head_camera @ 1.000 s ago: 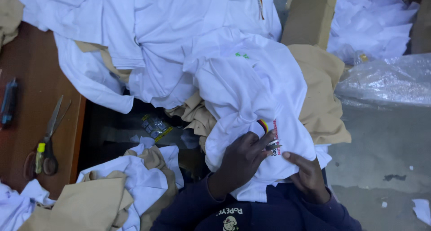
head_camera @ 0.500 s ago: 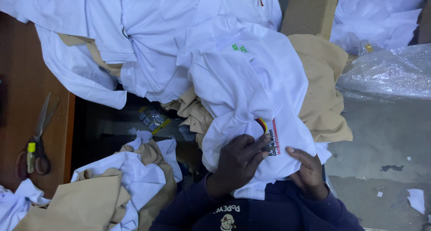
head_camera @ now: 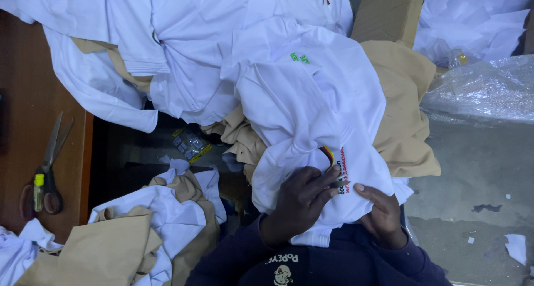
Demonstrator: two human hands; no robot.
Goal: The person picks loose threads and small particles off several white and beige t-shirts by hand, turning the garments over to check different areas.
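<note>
A white garment (head_camera: 311, 102) with a small coloured embroidered patch (head_camera: 335, 164) lies bunched on my lap over tan cloth (head_camera: 406, 108). My left hand (head_camera: 300, 202) presses on the white fabric, its fingertips right at the patch, with what looks like a small tool pinched there. My right hand (head_camera: 381, 213) grips the garment's lower edge just right of the patch. Both dark blue sleeves (head_camera: 334, 264) show at the bottom.
More white garments (head_camera: 194, 30) are heaped above. Scissors (head_camera: 47, 163) and a yellow-capped item lie on a wooden table (head_camera: 28, 113) at left. White and tan cloth (head_camera: 128, 236) sits at lower left. A cardboard box (head_camera: 389, 10), a plastic bag (head_camera: 484, 91) and concrete floor (head_camera: 484, 174) are at right.
The view has shifted slightly. My left fingers moved a little on the patch; the garment stays held in both hands.
</note>
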